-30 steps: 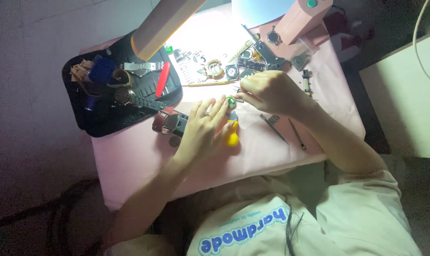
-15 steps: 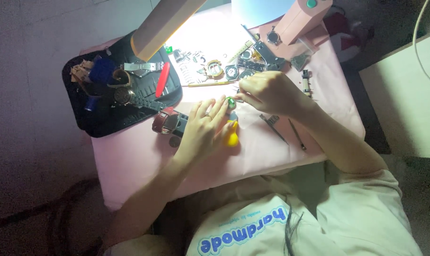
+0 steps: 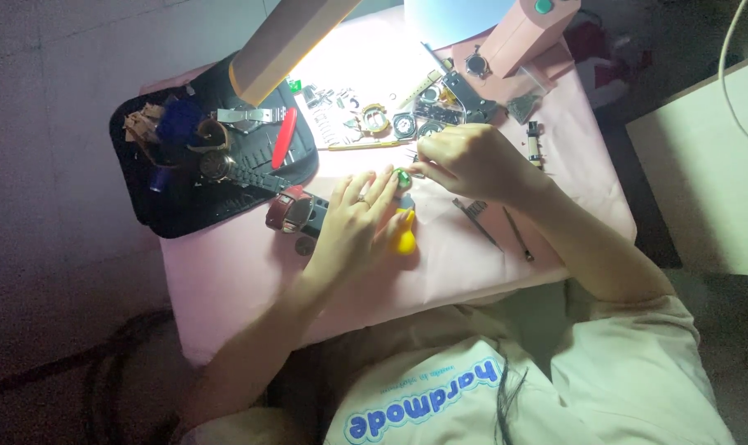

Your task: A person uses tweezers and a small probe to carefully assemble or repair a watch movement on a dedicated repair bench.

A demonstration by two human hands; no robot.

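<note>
On the pink table [image 3: 250, 272], the left hand [image 3: 351, 224] lies flat, fingers spread, over a yellow blower bulb [image 3: 404, 239]; just beyond the bulb, the right hand [image 3: 465, 161] pinches closed beside a small green-faced watch piece [image 3: 402, 176].

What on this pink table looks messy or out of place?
Small watch parts lie scattered loose under the lamp, not in the black tray. A thin tool lies loose near the table edge. Nothing looks spilled or broken.
</note>
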